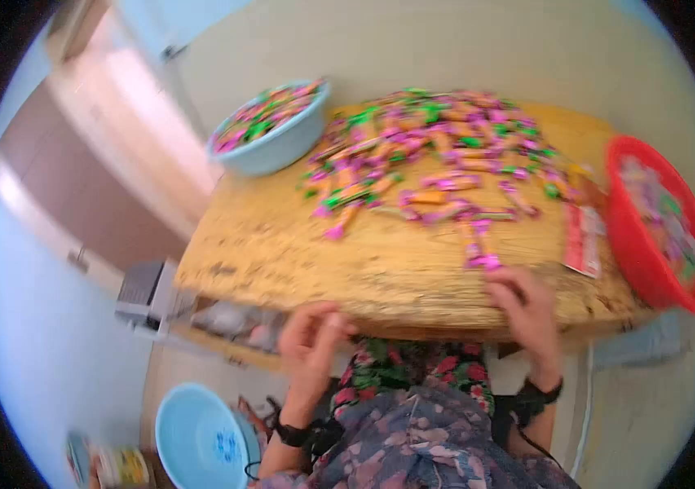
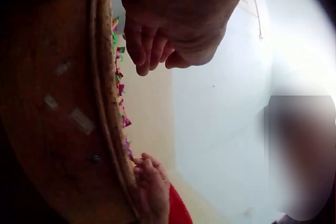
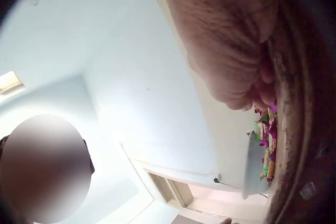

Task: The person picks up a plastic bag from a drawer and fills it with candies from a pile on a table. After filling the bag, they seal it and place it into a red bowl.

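Observation:
Wrapped candies (image 1: 445, 159) in orange, purple and green lie in a wide heap on the wooden table (image 1: 298, 261). My right hand (image 1: 527, 310) is over the front part of the table, its fingers bent and its fingertips right at the purple wrapper ends of two candies (image 1: 478, 242) lying side by side. I cannot tell whether it pinches them. At the table's front edge, my left hand (image 1: 311, 338) hangs with fingers loosely curled and nothing visible in it. The left wrist view also shows this left hand (image 2: 173, 40), held above the edge.
A light blue basin (image 1: 270, 147) full of candies stands at the back left. On the right are a red basin (image 1: 620, 220) holding clear wrappers and a red-and-white packet (image 1: 582, 240). An open drawer (image 1: 233, 322) and a blue basin (image 1: 200, 432) are below left.

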`<move>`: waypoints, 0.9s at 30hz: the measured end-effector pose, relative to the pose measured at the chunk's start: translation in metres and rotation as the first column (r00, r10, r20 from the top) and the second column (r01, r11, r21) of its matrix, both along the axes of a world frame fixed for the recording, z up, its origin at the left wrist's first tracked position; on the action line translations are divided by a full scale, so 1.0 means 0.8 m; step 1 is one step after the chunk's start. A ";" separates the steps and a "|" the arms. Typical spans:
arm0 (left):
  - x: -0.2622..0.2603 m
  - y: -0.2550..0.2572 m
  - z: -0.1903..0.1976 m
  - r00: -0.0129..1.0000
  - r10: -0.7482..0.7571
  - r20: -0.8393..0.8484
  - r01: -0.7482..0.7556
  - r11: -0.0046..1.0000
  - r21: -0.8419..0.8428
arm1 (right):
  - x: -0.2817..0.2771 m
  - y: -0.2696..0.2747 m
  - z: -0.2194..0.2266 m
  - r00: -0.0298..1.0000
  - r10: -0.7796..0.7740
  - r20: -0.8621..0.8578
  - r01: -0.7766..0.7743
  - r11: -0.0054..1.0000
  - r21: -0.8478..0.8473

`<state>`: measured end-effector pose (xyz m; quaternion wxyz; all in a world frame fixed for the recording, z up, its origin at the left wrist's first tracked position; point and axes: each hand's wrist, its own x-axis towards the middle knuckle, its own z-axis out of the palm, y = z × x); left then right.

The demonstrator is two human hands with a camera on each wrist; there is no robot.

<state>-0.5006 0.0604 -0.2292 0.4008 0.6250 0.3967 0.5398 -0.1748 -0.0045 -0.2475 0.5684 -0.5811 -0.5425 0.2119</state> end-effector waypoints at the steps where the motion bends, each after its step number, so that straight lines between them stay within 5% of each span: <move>1: -0.015 -0.009 -0.003 0.992 -0.005 -0.129 0.015 0.997 0.077 | 0.000 0.002 -0.005 1.000 -0.020 -0.006 0.020 1.000 -0.007; 3: -0.043 -0.017 0.003 0.939 0.049 -0.340 0.032 0.973 0.228 | -0.002 0.000 0.008 0.999 -0.028 -0.044 0.023 0.992 -0.126; 5: -0.064 -0.029 0.014 0.923 0.155 -0.353 -0.103 0.982 0.160 | 0.006 0.002 -0.001 0.998 -0.006 -0.058 0.000 0.995 -0.101; 8: -0.104 -0.022 0.008 0.798 0.442 -0.410 -0.308 0.884 0.352 | 0.011 0.000 -0.007 0.999 -0.030 -0.045 0.025 0.992 -0.121; 11: -0.158 0.001 0.000 0.681 0.588 -0.436 -0.471 0.808 0.354 | 0.009 -0.001 -0.009 0.997 -0.079 -0.020 0.076 0.989 -0.128; 14: -0.232 0.041 -0.024 0.448 0.653 -0.610 -0.402 0.757 0.515 | 0.009 0.000 -0.011 0.996 -0.083 0.010 0.084 0.990 -0.110; 17: -0.276 0.081 -0.036 0.461 0.591 -0.662 -0.469 0.796 0.383 | 0.007 0.001 -0.010 0.994 -0.107 0.030 0.110 0.985 -0.132; 21: -0.301 0.137 -0.051 0.458 0.437 -0.774 -0.365 0.886 0.285 | 0.007 0.001 -0.007 0.990 -0.118 0.082 0.129 0.982 -0.138; 27: -0.321 0.179 -0.051 0.339 0.164 -0.927 -0.419 0.908 0.007 | 0.003 0.002 -0.006 0.988 -0.136 0.071 0.145 0.980 -0.139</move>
